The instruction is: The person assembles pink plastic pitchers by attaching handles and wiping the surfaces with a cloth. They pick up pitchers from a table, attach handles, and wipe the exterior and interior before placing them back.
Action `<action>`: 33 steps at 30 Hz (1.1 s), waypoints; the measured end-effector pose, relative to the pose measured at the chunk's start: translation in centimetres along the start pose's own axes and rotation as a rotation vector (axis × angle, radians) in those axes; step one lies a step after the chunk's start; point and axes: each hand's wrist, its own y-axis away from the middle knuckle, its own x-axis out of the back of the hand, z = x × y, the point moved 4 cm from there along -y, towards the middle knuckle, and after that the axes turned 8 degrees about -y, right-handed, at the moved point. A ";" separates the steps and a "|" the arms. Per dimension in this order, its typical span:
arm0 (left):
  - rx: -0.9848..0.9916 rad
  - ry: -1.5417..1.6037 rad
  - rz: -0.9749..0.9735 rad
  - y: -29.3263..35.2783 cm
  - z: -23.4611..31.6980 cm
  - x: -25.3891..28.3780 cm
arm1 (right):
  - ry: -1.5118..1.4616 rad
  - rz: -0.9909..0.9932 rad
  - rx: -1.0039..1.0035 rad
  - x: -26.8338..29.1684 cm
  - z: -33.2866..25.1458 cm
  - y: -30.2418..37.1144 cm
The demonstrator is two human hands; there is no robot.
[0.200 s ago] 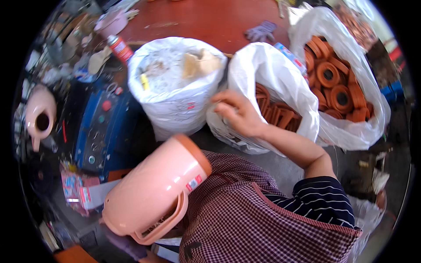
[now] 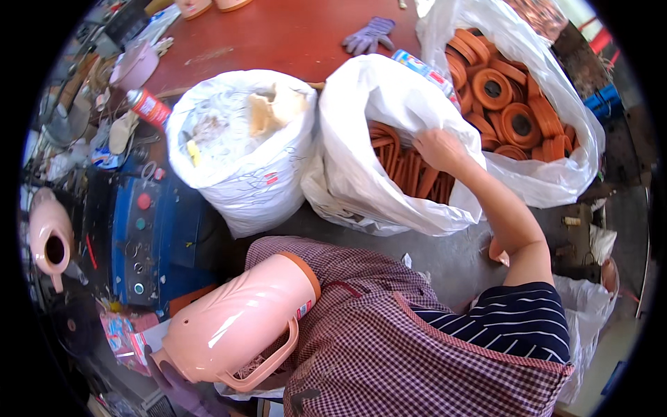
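Note:
A glossy pink thermos jug (image 2: 243, 313) lies tilted against my apron, its brown-orange rimmed end up and to the right, its handle facing down. My left hand (image 2: 182, 390), in a purple glove, grips its lower left end; some of the fingers are behind the jug. My bare right hand (image 2: 445, 151) reaches into a white plastic bag (image 2: 368, 94) of long brown-orange pieces (image 2: 410, 170). Its fingers are curled together over the pieces, and their tips are hidden.
Left of that bag stands a white sack (image 2: 243, 187) of clear scraps. Another bag holds brown-orange rings (image 2: 521, 121) at the right. A red table (image 2: 278, 42) with a purple glove (image 2: 369, 36) lies behind. A second pink jug (image 2: 51, 229) and a blue machine (image 2: 149, 236) are left.
My right hand has moved right, from above the gap between sack and bag into the bag of long pieces. The jug's rimmed end has dropped lower in view, and the view has shifted.

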 end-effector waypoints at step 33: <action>-0.687 0.430 0.010 7.4 13.8 -3.8 | -2.160 -0.688 -0.048 2.3 -38.3 -1.0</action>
